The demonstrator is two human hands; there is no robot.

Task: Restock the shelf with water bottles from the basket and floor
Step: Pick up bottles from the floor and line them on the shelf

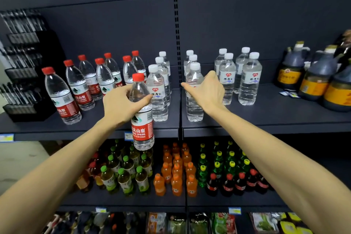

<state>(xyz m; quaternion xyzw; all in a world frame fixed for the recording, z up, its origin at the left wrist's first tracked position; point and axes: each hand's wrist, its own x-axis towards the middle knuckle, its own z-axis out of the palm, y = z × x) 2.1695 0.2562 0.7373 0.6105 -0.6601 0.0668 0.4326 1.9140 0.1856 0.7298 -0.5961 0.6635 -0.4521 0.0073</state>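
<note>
1. Red-capped water bottle point(142, 112) is hanging upright in front of the dark shelf point(266, 119) edge, gripped around its upper body by the left hand point(121, 103).
2. Right hand point(206, 89) is reaching with straight fingers, touching a white-capped bottle point(193, 91) standing on the shelf.

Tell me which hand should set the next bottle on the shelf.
Left. The left hand already grips a red-capped bottle at the shelf edge, beside its matching group; the right hand is on a white-capped one.
</note>
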